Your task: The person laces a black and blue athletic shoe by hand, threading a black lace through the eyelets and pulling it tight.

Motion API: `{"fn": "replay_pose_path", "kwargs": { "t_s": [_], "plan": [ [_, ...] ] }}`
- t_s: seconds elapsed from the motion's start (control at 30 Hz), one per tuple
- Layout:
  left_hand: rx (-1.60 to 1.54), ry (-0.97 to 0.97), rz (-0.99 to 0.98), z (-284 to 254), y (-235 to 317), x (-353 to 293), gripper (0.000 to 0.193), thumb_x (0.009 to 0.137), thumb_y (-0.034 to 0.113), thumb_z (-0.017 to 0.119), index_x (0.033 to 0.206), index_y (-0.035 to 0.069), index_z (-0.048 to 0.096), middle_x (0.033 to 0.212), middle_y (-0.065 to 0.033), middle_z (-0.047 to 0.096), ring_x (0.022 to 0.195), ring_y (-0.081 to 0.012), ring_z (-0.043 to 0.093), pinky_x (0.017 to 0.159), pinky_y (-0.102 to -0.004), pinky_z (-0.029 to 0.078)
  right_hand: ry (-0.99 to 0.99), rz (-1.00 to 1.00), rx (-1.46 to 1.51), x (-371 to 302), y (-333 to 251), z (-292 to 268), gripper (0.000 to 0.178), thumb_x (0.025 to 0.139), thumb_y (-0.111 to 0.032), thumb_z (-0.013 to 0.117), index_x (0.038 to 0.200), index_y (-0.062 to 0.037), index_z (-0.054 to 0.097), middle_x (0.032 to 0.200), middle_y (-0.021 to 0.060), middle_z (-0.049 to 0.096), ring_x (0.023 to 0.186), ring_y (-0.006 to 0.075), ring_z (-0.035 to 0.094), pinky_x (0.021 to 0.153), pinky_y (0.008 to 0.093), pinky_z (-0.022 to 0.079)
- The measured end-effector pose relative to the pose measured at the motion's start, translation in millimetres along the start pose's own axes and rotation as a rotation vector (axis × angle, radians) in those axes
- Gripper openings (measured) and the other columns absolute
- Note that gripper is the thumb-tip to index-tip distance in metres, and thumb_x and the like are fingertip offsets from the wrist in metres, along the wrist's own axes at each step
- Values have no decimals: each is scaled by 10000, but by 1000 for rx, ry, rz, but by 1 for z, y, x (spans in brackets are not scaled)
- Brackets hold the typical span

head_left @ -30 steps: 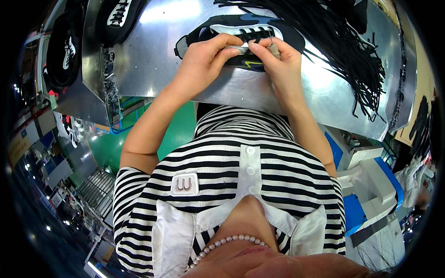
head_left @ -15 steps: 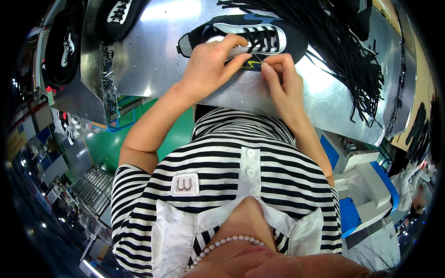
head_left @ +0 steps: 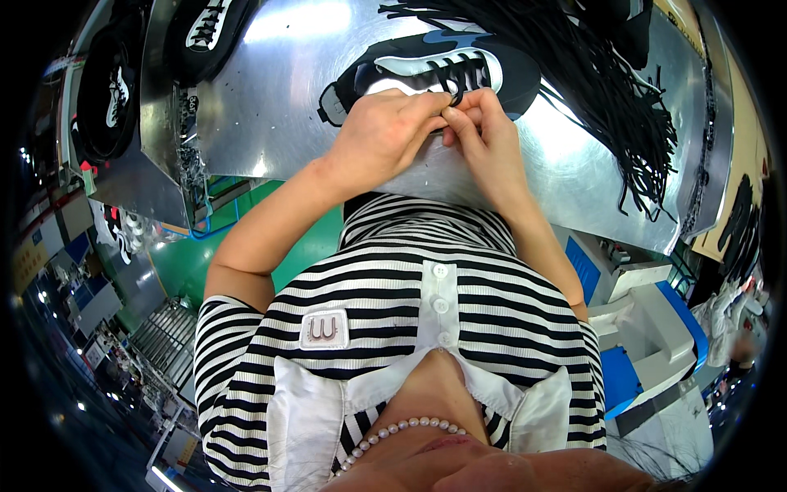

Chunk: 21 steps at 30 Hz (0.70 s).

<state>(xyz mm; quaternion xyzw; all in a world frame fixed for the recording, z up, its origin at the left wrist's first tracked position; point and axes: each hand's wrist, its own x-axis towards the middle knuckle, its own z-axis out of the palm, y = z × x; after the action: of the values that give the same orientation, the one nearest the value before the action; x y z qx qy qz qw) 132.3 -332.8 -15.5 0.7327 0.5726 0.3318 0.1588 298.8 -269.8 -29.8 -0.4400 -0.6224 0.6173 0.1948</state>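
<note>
A black shoe upper (head_left: 518, 75) with a white eyelet panel and a blue patch lies on its side on the metal table. Black shoelace (head_left: 457, 75) crosses its eyelets in several rows. My left hand (head_left: 384, 135) pinches at the near edge of the panel, thumb and forefinger pressed together on the lace. Against it, my right hand (head_left: 485, 135) pinches the same spot, its fingertips touching those of the left. The fingers cover the lace end and the nearer eyelets.
A thick bundle of loose black laces (head_left: 607, 102) spreads over the right of the metal table (head_left: 270, 102). Another laced black shoe (head_left: 202, 37) sits at the upper left. Farther left, a black bin (head_left: 102, 90) holds a shoe. A white and blue machine (head_left: 648, 336) stands below the table's right side.
My right hand has moved left to meet my left hand at the eyelet edge. The shoe upper has tilted, and its yellow-marked near side is now hidden.
</note>
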Motion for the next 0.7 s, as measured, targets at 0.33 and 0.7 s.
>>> {"fn": "replay_pose_path", "kwargs": {
  "t_s": [0.33, 0.7],
  "plan": [
    [-92, -291, -344, -12, 6, 7, 302, 849, 279, 699, 1049, 53, 688, 757, -140, 682, 666, -312, 662, 629, -384, 517, 234, -394, -124, 43, 16, -33, 206, 894, -180, 706, 1024, -28, 656, 800, 46, 691, 692, 92, 603, 644, 242, 476],
    [-25, -79, -285, -20, 3, 12, 365, 930, 340, 636, 1121, 28, 628, 1003, -150, 646, 845, -310, 638, 727, -410, 503, 202, -353, -64, 49, 23, -25, 159, 838, -210, 760, 943, -92, 746, 713, 27, 702, 608, 70, 620, 572, 220, 467]
  ]
}}
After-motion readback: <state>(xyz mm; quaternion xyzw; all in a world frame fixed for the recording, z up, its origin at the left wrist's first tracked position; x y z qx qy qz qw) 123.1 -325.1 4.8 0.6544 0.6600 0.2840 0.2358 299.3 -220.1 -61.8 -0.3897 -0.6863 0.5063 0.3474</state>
